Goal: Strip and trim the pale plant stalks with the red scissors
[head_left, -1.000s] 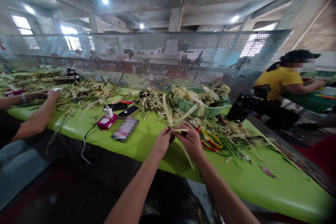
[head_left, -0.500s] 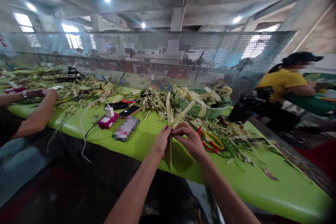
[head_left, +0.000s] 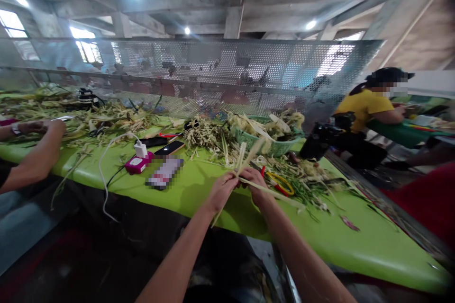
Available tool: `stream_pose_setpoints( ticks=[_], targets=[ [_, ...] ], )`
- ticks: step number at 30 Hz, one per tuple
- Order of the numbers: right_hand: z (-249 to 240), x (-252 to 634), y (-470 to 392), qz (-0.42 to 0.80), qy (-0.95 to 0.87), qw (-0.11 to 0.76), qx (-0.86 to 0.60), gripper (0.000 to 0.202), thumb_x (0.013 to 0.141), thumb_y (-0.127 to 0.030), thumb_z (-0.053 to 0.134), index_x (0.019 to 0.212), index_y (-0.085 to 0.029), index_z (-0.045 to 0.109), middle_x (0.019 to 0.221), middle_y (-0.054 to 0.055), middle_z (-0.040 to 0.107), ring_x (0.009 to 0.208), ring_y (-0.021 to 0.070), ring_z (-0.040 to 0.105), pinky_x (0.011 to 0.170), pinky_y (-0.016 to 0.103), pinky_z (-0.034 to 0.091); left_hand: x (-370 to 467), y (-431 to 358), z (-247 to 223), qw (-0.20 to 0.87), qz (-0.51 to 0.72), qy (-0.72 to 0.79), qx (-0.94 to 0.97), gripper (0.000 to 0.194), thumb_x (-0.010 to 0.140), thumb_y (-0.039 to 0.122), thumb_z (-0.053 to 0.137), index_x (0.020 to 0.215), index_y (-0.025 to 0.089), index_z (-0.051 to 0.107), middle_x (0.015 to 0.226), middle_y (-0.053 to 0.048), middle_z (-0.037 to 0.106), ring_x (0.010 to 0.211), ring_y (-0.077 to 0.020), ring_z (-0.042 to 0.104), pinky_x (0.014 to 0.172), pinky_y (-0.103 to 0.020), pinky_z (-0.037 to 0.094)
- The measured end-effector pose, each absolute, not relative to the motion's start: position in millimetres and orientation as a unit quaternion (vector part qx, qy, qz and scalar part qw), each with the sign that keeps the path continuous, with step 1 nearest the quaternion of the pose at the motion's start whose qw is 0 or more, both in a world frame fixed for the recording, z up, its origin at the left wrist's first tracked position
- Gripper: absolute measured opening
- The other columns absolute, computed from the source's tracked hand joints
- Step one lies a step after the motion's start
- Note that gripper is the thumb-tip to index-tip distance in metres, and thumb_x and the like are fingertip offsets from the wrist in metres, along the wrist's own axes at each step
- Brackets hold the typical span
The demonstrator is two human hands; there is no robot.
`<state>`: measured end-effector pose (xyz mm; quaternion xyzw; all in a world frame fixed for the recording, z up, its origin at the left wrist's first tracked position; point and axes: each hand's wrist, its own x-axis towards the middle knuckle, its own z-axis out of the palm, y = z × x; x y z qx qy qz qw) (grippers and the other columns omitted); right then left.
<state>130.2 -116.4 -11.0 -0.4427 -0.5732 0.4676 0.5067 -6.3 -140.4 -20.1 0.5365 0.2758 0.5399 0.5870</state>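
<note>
Pale husk strips (head_left: pixel 249 157) cross at a point between my two hands, above the green table (head_left: pixel 199 177). My left hand (head_left: pixel 223 190) is closed in a pinch on the crossing. Close beside it, my right hand (head_left: pixel 255 183) has its fingers bent round the strips. One strip stretches out to the right over my right hand, and others point up. A thin end hangs below my left hand. Scissors with yellow and red handles (head_left: pixel 280 184) lie just right of my right hand.
A green basket (head_left: pixel 280 147) of husks stands behind my hands. Phones (head_left: pixel 169 148), a magenta power block (head_left: pixel 138 163) and a white cable lie left. Another person's hands (head_left: pixel 44 127) work at far left. A person in yellow (head_left: pixel 362 106) sits at right, beyond a black camera-like device (head_left: pixel 314 139).
The husk strips have turned; one that was not there before now extends right across my right hand. The lower end has swung left. The whole view has shifted slightly.
</note>
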Motion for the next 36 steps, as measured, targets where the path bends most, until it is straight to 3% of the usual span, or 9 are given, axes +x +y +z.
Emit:
stream_pose_setpoints(
  ticks=[6,11,16,22,27,36],
  targets=[
    [-6,123,-119,0.477,-0.582,0.495,-0.434,0.036,0.072,-0.045,0.062,0.05,-0.019,0.052,0.046,-0.004,0.044,0.043,0.0091,0.034,0.042,0.023,0.024,-6,-142,-18,0.585,0.573,0.263,0.51,0.021,0.08,0.037,0.061,0.08,0.017,0.068,0.077,-0.003,0.062,0.076,-0.0164,0.052,0.077,-0.027,0.039],
    [-7,123,-119,0.472,-0.57,0.519,-0.427,0.035,0.073,-0.044,0.063,0.052,-0.018,0.054,0.046,-0.004,0.044,0.044,0.0087,0.032,0.043,0.024,0.024,-8,-141,-21,0.602,0.569,0.267,0.492,0.019,0.077,0.036,0.064,0.076,0.017,0.066,0.072,-0.001,0.058,0.069,-0.0129,0.049,0.069,-0.024,0.037],
    [-5,129,-122,0.47,-0.532,0.578,-0.404,0.026,0.07,-0.043,0.069,0.064,-0.019,0.061,0.056,-0.003,0.054,0.049,0.0098,0.04,0.047,0.024,0.03,-10,-143,-20,0.632,0.536,0.302,0.471,0.015,0.073,0.031,0.063,0.069,0.016,0.062,0.058,0.004,0.047,0.054,-0.0085,0.037,0.055,-0.022,0.029],
    [-4,132,-125,0.474,-0.493,0.621,-0.381,0.021,0.067,-0.038,0.073,0.071,-0.02,0.064,0.066,0.0,0.06,0.059,0.0131,0.05,0.052,0.025,0.038,-12,-138,-25,0.622,0.572,0.338,0.414,0.012,0.07,0.028,0.062,0.066,0.016,0.062,0.066,0.001,0.058,0.06,-0.01,0.047,0.057,-0.021,0.032],
    [-5,132,-124,0.474,-0.466,0.643,-0.379,0.018,0.064,-0.034,0.074,0.069,-0.02,0.064,0.062,-0.001,0.059,0.055,0.0123,0.049,0.052,0.025,0.039,-12,-137,-27,0.617,0.576,0.328,0.424,0.013,0.071,0.027,0.062,0.063,0.016,0.064,0.066,0.0,0.059,0.061,-0.0105,0.048,0.059,-0.021,0.034],
    [-10,136,-120,0.445,-0.436,0.676,-0.393,0.037,0.075,-0.048,0.064,0.054,-0.019,0.054,0.049,-0.002,0.051,0.047,0.0112,0.043,0.046,0.025,0.033,-12,-138,-30,0.624,0.539,0.33,0.46,0.016,0.073,0.031,0.062,0.068,0.016,0.062,0.062,0.002,0.052,0.056,-0.008,0.041,0.053,-0.02,0.027]
  ],
)
